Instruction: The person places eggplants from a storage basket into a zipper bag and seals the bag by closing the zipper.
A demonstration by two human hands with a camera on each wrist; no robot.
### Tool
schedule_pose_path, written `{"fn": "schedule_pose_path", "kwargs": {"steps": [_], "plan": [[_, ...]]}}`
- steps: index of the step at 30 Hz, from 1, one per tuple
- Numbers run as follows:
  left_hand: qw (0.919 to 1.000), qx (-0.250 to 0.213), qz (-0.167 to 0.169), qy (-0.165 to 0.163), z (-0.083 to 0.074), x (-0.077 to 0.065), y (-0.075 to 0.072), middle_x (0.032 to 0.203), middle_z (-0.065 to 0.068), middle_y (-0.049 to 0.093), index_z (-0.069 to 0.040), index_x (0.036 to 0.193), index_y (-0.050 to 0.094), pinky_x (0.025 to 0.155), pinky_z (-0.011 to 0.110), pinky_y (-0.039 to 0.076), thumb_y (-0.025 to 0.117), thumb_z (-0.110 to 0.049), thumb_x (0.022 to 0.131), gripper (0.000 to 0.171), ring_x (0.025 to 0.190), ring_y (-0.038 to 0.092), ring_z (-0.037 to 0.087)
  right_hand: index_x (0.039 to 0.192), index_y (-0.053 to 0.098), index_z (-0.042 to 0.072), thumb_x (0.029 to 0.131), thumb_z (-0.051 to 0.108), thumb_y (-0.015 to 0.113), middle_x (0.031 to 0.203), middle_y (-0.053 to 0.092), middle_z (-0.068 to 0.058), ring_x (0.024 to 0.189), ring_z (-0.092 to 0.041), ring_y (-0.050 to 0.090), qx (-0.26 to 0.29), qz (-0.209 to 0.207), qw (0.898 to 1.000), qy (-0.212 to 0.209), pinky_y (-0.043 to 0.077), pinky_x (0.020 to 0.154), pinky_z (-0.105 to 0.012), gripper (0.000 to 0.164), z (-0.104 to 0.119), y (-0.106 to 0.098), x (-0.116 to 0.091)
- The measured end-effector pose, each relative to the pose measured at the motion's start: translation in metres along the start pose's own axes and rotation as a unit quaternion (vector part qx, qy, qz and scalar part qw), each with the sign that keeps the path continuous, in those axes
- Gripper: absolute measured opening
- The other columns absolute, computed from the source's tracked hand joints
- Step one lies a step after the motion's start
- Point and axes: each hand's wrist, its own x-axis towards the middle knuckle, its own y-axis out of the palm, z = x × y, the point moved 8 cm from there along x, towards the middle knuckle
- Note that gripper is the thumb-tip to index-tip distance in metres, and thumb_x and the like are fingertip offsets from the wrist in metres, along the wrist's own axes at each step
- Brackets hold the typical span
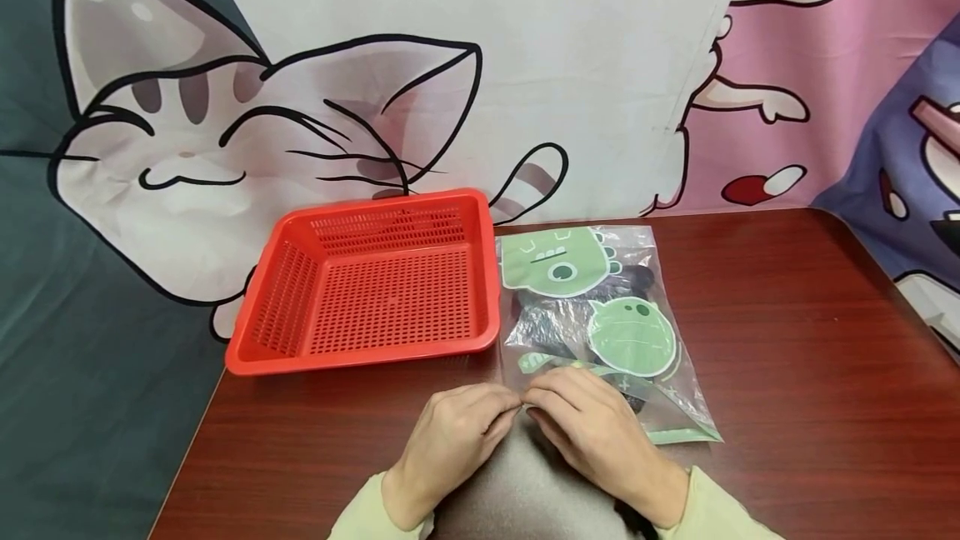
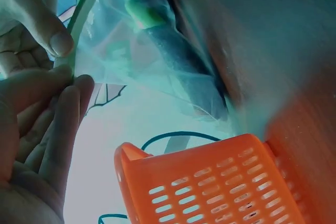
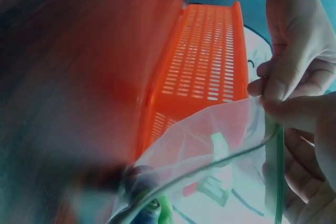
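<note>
A clear zip bag (image 1: 633, 336) with green cartoon prints lies on the table, its green-edged mouth toward me. My left hand (image 1: 453, 436) pinches the near left corner of the bag between thumb and fingers. Close beside it, my right hand (image 1: 588, 432) pinches the same edge, the fingertips of both hands almost meeting. In the left wrist view, the green strip (image 2: 81, 11) runs between the fingers. Dark objects, one with a bright green part (image 2: 144, 14), show through the plastic; their kind I cannot tell.
A red perforated plastic basket (image 1: 393, 298) stands left of the bag, with nothing seen inside. The brown table (image 1: 810, 373) extends to the right. Behind it hangs a cartoon-printed cloth (image 1: 600, 65). A grey surface (image 1: 517, 490) lies between my forearms.
</note>
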Motion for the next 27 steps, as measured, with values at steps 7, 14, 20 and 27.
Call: {"fn": "schedule_pose_path", "kwargs": {"steps": [7, 14, 20, 27], "plan": [[0.9999, 0.008, 0.001, 0.01, -0.0026, 0.0013, -0.0013, 0.089, -0.003, 0.073, -0.01, 0.088, 0.072, 0.073, 0.021, 0.056, 0.064, -0.001, 0.084, 0.013, 0.081, 0.07, 0.007, 0.098, 0.072, 0.003, 0.101, 0.013, 0.056, 0.097, 0.069, -0.003, 0.087, -0.019, 0.066, 0.003, -0.019, 1.0, -0.011, 0.052, 0.081, -0.032, 0.019, 0.0012, -0.0007, -0.0032], [0.9996, 0.017, 0.007, 0.024, -0.0027, 0.0026, -0.0019, 0.087, -0.003, 0.071, -0.01, 0.087, 0.071, 0.071, 0.021, 0.056, 0.064, -0.004, 0.084, 0.01, 0.078, 0.069, 0.007, 0.096, 0.073, 0.001, 0.101, 0.012, 0.057, 0.095, 0.07, -0.003, 0.085, -0.018, 0.067, 0.014, -0.037, 0.999, -0.028, 0.052, 0.079, -0.03, 0.02, 0.0027, -0.0028, -0.0028], [0.9989, 0.03, 0.011, 0.033, -0.0037, 0.0025, -0.0014, 0.087, -0.004, 0.071, -0.011, 0.087, 0.071, 0.07, 0.021, 0.056, 0.062, -0.006, 0.088, 0.01, 0.078, 0.068, 0.006, 0.095, 0.074, 0.002, 0.102, 0.012, 0.057, 0.094, 0.071, -0.002, 0.084, -0.017, 0.067, 0.026, -0.039, 0.999, -0.021, 0.053, 0.079, -0.029, 0.021, 0.0011, -0.0044, -0.0015], [0.999, 0.022, 0.02, 0.034, -0.0039, 0.0029, 0.0009, 0.085, -0.005, 0.069, -0.012, 0.084, 0.069, 0.07, 0.019, 0.055, 0.062, -0.005, 0.085, 0.01, 0.078, 0.067, 0.005, 0.096, 0.074, 0.003, 0.102, 0.013, 0.057, 0.094, 0.07, -0.001, 0.085, -0.016, 0.067, 0.034, -0.033, 0.999, -0.01, 0.053, 0.081, -0.027, 0.02, -0.0003, -0.007, -0.0052]]}}
